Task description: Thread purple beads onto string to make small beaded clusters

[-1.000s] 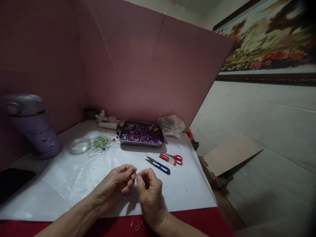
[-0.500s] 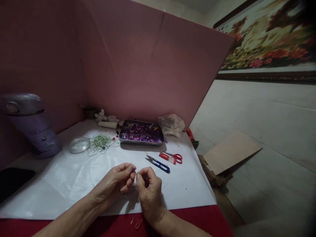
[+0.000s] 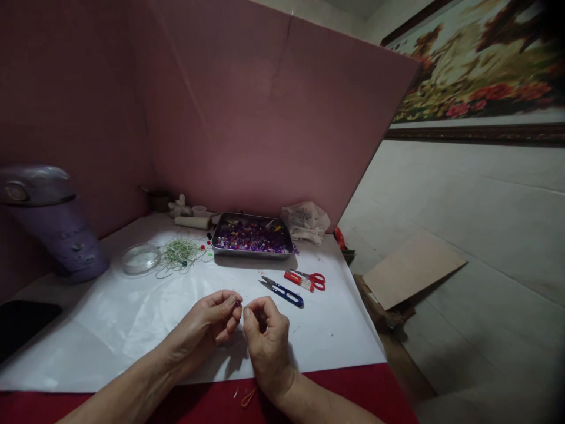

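Observation:
Between the thumb and forefinger of my left hand (image 3: 210, 321) is a small dark purple bead (image 3: 238, 304). Close beside it, my right hand (image 3: 267, 338) is closed in a pinch at the bead's right side; whatever its fingertips hold is too small to make out. Both hands are above the white sheet (image 3: 176, 318) near its front edge. Beyond them stands a metal tray (image 3: 253, 255) full of purple, clear and red beads. Blue thread snips (image 3: 285, 294) lie to the right of my fingers. Below my hands, an orange loop of cord (image 3: 248, 398) rests on the red cloth (image 3: 344, 391).
Red-handled scissors (image 3: 316, 280) and a red lighter-like item (image 3: 299, 280) lie near the snips. A clear plastic bag (image 3: 305, 221) is behind. To the left are tangled green thread (image 3: 180, 253), a round clear dish (image 3: 141, 259), a purple bottle (image 3: 62, 227) and a dark flat object (image 3: 29, 324).
The view has shifted very slightly. Both hands keep almost the same pose around the bead, and nothing else has visibly moved.

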`<state>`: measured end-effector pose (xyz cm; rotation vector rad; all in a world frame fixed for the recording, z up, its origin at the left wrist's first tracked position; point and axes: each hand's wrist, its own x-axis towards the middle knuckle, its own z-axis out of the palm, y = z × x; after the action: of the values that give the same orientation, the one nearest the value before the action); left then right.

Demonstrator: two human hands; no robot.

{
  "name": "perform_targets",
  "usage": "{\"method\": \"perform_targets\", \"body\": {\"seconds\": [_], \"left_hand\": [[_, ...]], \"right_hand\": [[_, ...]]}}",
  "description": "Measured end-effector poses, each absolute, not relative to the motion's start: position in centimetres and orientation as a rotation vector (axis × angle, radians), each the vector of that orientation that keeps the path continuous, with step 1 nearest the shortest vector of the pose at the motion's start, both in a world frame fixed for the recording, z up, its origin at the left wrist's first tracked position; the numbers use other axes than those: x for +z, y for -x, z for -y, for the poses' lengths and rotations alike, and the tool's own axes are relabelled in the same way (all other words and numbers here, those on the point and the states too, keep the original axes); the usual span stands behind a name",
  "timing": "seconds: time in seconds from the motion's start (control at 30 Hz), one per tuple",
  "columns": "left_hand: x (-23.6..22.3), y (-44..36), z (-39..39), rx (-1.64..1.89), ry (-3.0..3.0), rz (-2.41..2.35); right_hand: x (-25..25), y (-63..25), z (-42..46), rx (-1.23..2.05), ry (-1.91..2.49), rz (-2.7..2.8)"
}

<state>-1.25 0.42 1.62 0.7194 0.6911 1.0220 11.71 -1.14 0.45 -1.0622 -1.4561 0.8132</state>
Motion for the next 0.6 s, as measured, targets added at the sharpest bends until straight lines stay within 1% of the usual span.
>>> {"method": "perform_targets", "body": {"seconds": [0.6], "left_hand": [[1.69,1.24,-0.34,1.028,-0.695,-0.669]], "right_hand": [[0.18,-11.59,0.99,0.794,1.067,1.416]]}}
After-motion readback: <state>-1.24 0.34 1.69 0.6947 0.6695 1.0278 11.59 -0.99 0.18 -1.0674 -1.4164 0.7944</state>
